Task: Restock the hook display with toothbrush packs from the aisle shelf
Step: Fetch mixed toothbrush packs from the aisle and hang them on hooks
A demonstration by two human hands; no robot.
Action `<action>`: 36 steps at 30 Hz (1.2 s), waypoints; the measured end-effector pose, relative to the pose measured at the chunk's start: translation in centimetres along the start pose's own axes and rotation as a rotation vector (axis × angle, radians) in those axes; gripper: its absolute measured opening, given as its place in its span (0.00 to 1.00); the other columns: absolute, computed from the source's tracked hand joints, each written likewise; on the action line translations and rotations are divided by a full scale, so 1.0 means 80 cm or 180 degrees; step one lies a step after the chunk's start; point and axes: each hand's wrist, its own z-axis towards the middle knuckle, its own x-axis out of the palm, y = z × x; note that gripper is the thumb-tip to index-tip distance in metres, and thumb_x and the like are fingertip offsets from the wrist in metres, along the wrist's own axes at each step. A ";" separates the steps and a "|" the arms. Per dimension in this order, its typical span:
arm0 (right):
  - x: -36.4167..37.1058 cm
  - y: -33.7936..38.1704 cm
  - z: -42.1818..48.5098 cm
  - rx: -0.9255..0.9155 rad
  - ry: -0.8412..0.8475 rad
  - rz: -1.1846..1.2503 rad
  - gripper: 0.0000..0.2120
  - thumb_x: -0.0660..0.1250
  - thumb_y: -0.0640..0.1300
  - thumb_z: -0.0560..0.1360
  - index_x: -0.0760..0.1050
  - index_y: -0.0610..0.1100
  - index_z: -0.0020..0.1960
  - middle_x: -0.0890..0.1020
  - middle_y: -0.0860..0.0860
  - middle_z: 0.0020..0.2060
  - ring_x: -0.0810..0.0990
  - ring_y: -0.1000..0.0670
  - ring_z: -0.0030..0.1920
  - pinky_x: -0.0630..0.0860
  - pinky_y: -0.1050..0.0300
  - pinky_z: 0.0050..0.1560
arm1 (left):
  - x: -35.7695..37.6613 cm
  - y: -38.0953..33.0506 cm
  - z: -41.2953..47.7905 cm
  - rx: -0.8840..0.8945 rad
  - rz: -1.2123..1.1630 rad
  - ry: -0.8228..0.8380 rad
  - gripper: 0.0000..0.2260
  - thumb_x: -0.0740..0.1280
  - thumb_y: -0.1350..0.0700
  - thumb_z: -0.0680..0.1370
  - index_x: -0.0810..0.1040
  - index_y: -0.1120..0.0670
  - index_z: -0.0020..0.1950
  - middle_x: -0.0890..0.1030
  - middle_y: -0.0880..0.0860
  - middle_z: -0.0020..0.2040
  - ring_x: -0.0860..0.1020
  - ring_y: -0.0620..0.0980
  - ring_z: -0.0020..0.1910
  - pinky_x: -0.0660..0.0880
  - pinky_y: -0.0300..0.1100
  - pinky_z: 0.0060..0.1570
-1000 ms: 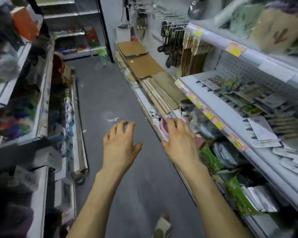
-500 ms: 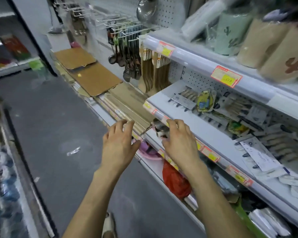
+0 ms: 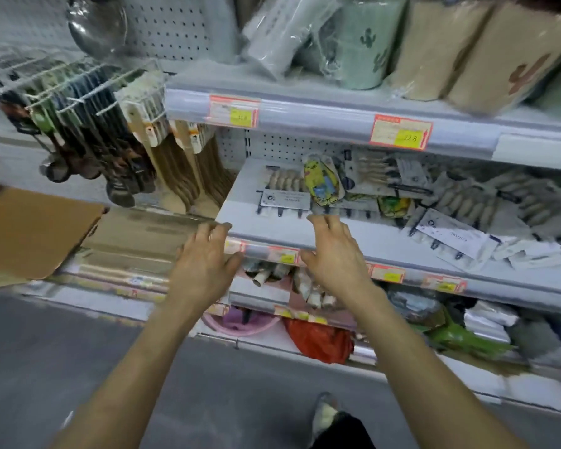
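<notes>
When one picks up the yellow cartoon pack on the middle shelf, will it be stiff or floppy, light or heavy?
The yellow pack looks flat and thin, so probably light and stiff, like carded packaging. It lies close among neighbouring packs, so lifting it may disturb them. Blur hides its surface.

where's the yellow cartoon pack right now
The yellow cartoon pack lies on the middle shelf, centre of the head view, just beyond the right hand, beside a white-carded pack.
</notes>
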 end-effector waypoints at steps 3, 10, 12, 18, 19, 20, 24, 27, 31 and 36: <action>0.020 -0.035 0.041 0.0290 -0.0053 0.0170 0.31 0.69 0.48 0.80 0.62 0.44 0.78 0.68 0.42 0.71 0.69 0.39 0.71 0.74 0.40 0.65 | 0.041 0.008 0.057 0.0410 0.0135 0.0082 0.25 0.70 0.49 0.80 0.71 0.53 0.75 0.73 0.56 0.71 0.73 0.63 0.68 0.75 0.60 0.62; 0.029 -0.085 0.123 0.0368 -0.0242 -0.0037 0.29 0.69 0.46 0.79 0.64 0.42 0.77 0.71 0.39 0.69 0.72 0.34 0.66 0.75 0.40 0.61 | 0.098 -0.006 0.178 0.0543 0.0016 0.0105 0.22 0.69 0.47 0.81 0.73 0.56 0.72 0.74 0.58 0.69 0.73 0.64 0.66 0.75 0.61 0.62; 0.035 -0.097 0.164 0.0254 -0.0415 -0.0019 0.27 0.70 0.43 0.78 0.68 0.40 0.74 0.71 0.38 0.68 0.73 0.34 0.65 0.76 0.41 0.58 | 0.118 -0.004 0.216 0.0413 0.0131 0.0085 0.23 0.67 0.45 0.81 0.73 0.57 0.71 0.76 0.60 0.67 0.75 0.66 0.64 0.76 0.61 0.60; 0.049 -0.121 0.241 0.0508 -0.0448 0.0240 0.28 0.67 0.43 0.80 0.65 0.37 0.77 0.71 0.36 0.69 0.71 0.35 0.68 0.72 0.44 0.66 | 0.152 -0.007 0.270 -0.0055 0.0421 0.0365 0.28 0.58 0.32 0.81 0.68 0.53 0.69 0.77 0.58 0.66 0.73 0.62 0.67 0.71 0.59 0.62; 0.049 -0.123 0.246 0.0553 -0.0436 0.0238 0.30 0.68 0.44 0.80 0.64 0.38 0.78 0.71 0.36 0.69 0.70 0.35 0.68 0.71 0.43 0.67 | 0.153 -0.011 0.272 -0.0085 0.0380 0.0449 0.29 0.58 0.32 0.80 0.68 0.53 0.70 0.77 0.58 0.67 0.72 0.62 0.68 0.70 0.59 0.63; 0.055 -0.125 0.254 0.0589 -0.0428 0.0182 0.31 0.68 0.46 0.79 0.63 0.38 0.78 0.72 0.36 0.69 0.71 0.35 0.68 0.72 0.43 0.67 | 0.159 -0.009 0.277 -0.0117 0.0339 0.0512 0.30 0.58 0.31 0.80 0.68 0.53 0.71 0.77 0.58 0.68 0.72 0.62 0.69 0.69 0.59 0.64; 0.074 -0.134 0.272 0.0760 -0.0443 -0.0074 0.34 0.67 0.52 0.79 0.60 0.43 0.81 0.74 0.39 0.72 0.69 0.37 0.72 0.68 0.43 0.68 | 0.175 -0.011 0.283 -0.0192 0.0169 0.0520 0.33 0.61 0.30 0.79 0.68 0.54 0.72 0.76 0.58 0.70 0.71 0.62 0.70 0.67 0.59 0.67; 0.084 -0.136 0.274 0.0806 -0.0431 -0.0216 0.33 0.66 0.56 0.80 0.60 0.44 0.80 0.72 0.42 0.74 0.65 0.38 0.75 0.64 0.43 0.71 | 0.179 -0.017 0.284 -0.0342 -0.0256 0.0519 0.33 0.66 0.34 0.78 0.67 0.53 0.75 0.75 0.57 0.71 0.69 0.62 0.72 0.63 0.57 0.70; 0.089 -0.134 0.272 0.0853 -0.0547 0.0003 0.31 0.68 0.52 0.79 0.63 0.46 0.79 0.71 0.44 0.75 0.64 0.38 0.75 0.65 0.41 0.70 | 0.178 -0.023 0.291 -0.0687 -0.0942 0.0430 0.37 0.76 0.40 0.74 0.66 0.49 0.77 0.76 0.55 0.71 0.69 0.60 0.73 0.63 0.55 0.72; 0.095 -0.138 0.274 0.1007 -0.0853 0.1185 0.37 0.77 0.41 0.69 0.69 0.52 0.75 0.77 0.46 0.68 0.78 0.40 0.66 0.76 0.39 0.66 | 0.178 -0.020 0.295 -0.1182 -0.2327 0.0451 0.45 0.79 0.49 0.63 0.64 0.45 0.77 0.78 0.54 0.64 0.78 0.59 0.62 0.79 0.57 0.61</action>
